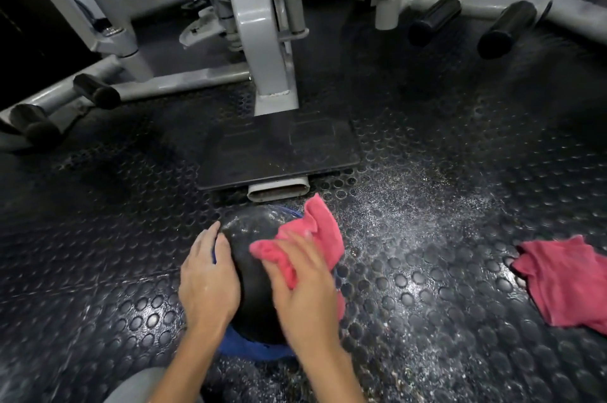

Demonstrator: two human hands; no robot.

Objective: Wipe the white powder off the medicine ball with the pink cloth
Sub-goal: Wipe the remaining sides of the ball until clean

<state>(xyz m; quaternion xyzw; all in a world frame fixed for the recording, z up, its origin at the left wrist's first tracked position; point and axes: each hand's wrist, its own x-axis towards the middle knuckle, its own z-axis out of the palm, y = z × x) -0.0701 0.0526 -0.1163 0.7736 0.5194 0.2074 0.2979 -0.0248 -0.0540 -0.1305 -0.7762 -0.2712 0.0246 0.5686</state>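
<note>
A black and blue medicine ball (253, 274) sits on the studded rubber floor in front of me, low in the head view. Faint white powder streaks show on its far top. My left hand (208, 281) lies flat against the ball's left side, fingers straight. A pink cloth (315, 232) is draped over the ball's right side. My right hand (305, 287) presses flat on that cloth, and it looks blurred.
White powder is scattered over the floor (410, 222) to the right of the ball. A second pink cloth (565, 284) lies on the floor at the right edge. A grey gym machine (262, 41) with a black footplate (279, 153) stands just beyond the ball.
</note>
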